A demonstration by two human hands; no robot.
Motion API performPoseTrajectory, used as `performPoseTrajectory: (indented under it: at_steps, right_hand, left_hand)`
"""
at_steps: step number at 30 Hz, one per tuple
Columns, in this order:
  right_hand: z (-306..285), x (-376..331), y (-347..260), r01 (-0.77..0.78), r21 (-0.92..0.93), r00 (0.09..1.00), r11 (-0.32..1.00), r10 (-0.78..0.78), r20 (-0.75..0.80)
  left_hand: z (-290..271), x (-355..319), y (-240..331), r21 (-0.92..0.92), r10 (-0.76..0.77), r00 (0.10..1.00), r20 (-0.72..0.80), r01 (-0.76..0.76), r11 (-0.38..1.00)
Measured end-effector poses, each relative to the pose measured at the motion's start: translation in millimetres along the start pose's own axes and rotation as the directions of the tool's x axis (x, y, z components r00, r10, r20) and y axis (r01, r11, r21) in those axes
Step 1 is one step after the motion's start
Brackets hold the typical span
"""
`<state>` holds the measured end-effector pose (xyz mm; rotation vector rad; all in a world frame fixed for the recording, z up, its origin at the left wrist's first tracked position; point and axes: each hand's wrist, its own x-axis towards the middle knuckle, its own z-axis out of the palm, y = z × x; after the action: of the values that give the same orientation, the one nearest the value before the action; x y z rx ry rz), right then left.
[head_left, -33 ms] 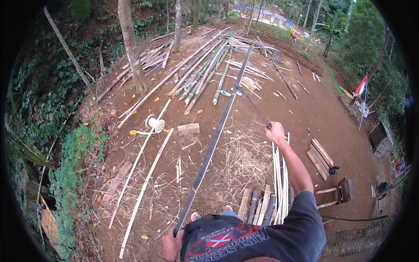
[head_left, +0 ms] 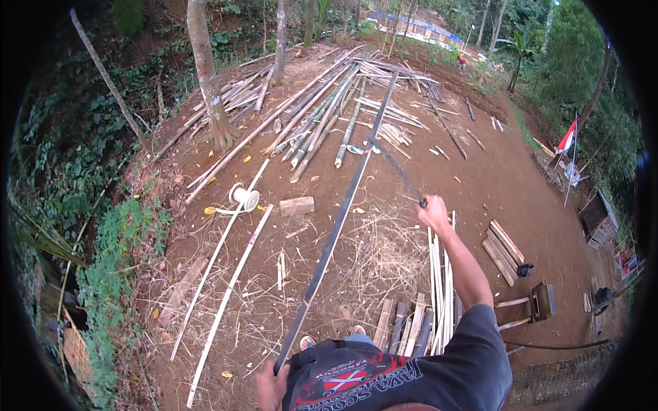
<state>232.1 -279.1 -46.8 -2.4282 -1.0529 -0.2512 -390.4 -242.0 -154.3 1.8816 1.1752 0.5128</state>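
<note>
My left hand is wrapped around the near end of a long, dark bamboo slat that slants away in front of me, above the littered ground. My right hand is closed on the handle of a long-bladed knife, reaching the slat well up its length. I'd judge the bamboo light, springy (probably splintery along that pale edge), best gripped near its end.

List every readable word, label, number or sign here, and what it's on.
Dark shirt: pale lettering and a red emblem with a white crossed shape; wording not copied here.
Colourful panel, far right: too small and blurred to tell whether it has text.
Long strip, blade, spool: no lettering visible.
</note>
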Motion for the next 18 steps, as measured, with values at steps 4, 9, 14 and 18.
performPoseTrajectory:
  at_steps: [4,9,14,18]
  right_hand:
    - [11.6,-59.8,-71.8,0.072,0.202,0.934,0.977,-0.137,0.329]
    - [21.2,-70.0,-84.7,0.557,-0.047,0.780,0.829,-0.502,0.374]
    - [0.4,27.3,-32.4,-0.209,-0.009,0.970,0.978,0.209,0.121]
    - [10.6,21.7,-20.3,-0.139,0.078,0.990,0.987,0.139,0.006]
  left_hand:
    - [2.1,10.3,12.2,-0.032,-0.014,1.000,-0.013,0.014,0.999]
    - [6.1,16.7,5.1,-0.088,0.002,0.999,-0.037,-0.005,0.996]
    - [-4.0,7.9,0.3,-0.052,0.026,0.999,0.021,-0.025,0.998]
    - [-11.3,-0.5,3.8,0.025,0.096,0.995,0.023,-0.097,0.995]
